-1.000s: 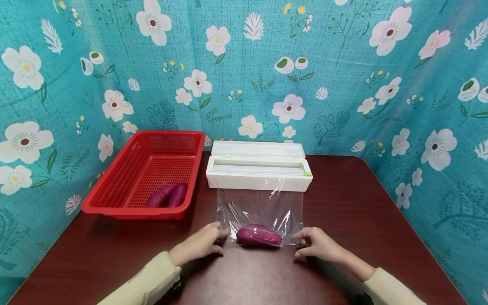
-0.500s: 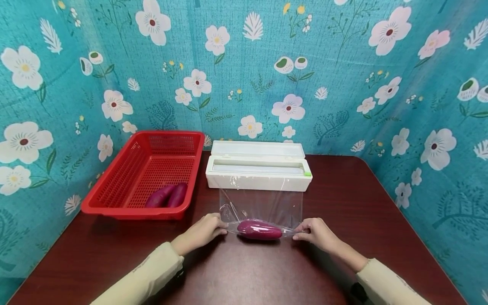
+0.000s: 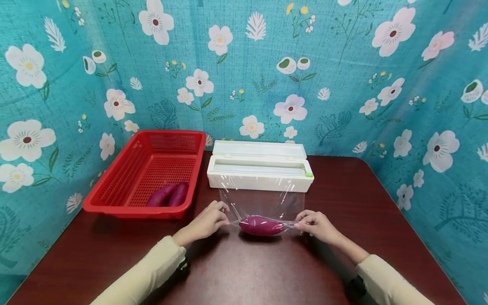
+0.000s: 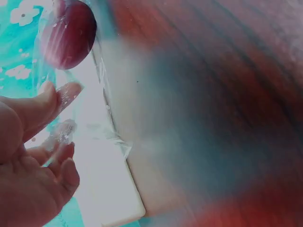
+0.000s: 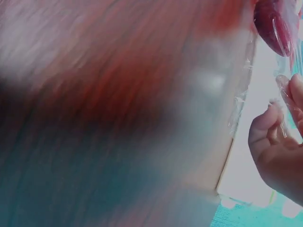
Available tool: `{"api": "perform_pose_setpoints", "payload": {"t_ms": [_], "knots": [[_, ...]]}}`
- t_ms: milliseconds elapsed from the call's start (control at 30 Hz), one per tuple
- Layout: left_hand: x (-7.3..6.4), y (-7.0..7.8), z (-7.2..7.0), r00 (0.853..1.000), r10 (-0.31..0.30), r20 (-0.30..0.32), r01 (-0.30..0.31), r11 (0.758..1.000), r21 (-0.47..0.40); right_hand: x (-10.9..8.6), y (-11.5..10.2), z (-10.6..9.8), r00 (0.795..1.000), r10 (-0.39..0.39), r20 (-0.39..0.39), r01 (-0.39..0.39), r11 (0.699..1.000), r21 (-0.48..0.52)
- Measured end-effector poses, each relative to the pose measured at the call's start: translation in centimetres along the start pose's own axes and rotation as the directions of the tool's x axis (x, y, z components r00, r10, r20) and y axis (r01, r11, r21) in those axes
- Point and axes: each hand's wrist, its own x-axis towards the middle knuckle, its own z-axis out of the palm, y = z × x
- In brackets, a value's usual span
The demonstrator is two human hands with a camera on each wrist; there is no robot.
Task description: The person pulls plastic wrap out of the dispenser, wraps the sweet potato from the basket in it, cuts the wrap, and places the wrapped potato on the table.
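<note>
A purple sweet potato (image 3: 262, 225) lies on the table under clear plastic wrap (image 3: 263, 203), which runs back to a white wrap dispenser (image 3: 263, 182) with its lid up. My right hand (image 3: 318, 226) pinches the wrap, gathered into a twisted strand off the sweet potato's right end. At the left edge of the film is my left hand (image 3: 207, 220); its thumb and fingertips stand apart, with shiny film over them in the left wrist view. The sweet potato (image 4: 71, 35) shows beyond those fingers. In the right wrist view, film lies at the right fingertips (image 5: 270, 113).
A red plastic basket (image 3: 114, 209) stands at the back left with two more sweet potatoes (image 3: 167, 195) inside. The dark wooden table (image 3: 248, 271) meets a blue flowered cloth (image 3: 244, 93) at the back and sides.
Both hands first come to the film's front corners and pinch it, then the sweet potato shifts slightly back toward the dispenser. The left thumb and fingertips have since parted; the right hand still pinches.
</note>
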Motion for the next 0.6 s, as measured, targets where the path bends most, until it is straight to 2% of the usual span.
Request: {"api": "perform_pose_setpoints", "payload": {"t_ms": [100,167,267,400,533,600], "knots": [[0.4,-0.2,-0.1,1.000,0.005,-0.014,-0.006,0.998,-0.067,0.1,-0.1,-0.4,0.999,0.008,0.038,-0.013,0.994,0.111],[0.5,-0.3,-0.1,1.000,-0.028,-0.006,0.027,0.988,-0.151,0.2,-0.3,-0.7,0.997,0.021,0.073,-0.035,0.981,0.189],[0.6,-0.3,0.0,0.993,-0.113,0.011,0.111,0.947,-0.300,0.3,-0.2,-0.8,0.994,0.001,0.108,-0.030,0.962,0.272],[0.7,-0.3,0.1,0.970,-0.239,0.037,0.228,0.850,-0.474,0.6,-0.1,-0.7,0.992,-0.059,0.114,0.022,0.953,0.304],[1.1,0.0,0.2,0.942,-0.332,0.056,0.285,0.697,-0.657,0.9,-0.5,-0.5,0.989,-0.100,0.109,0.068,0.963,0.262],[1.3,0.2,0.2,0.934,-0.354,0.051,0.283,0.645,-0.710,1.2,-0.8,-0.5,0.990,-0.085,0.110,0.056,0.969,0.239]]}}
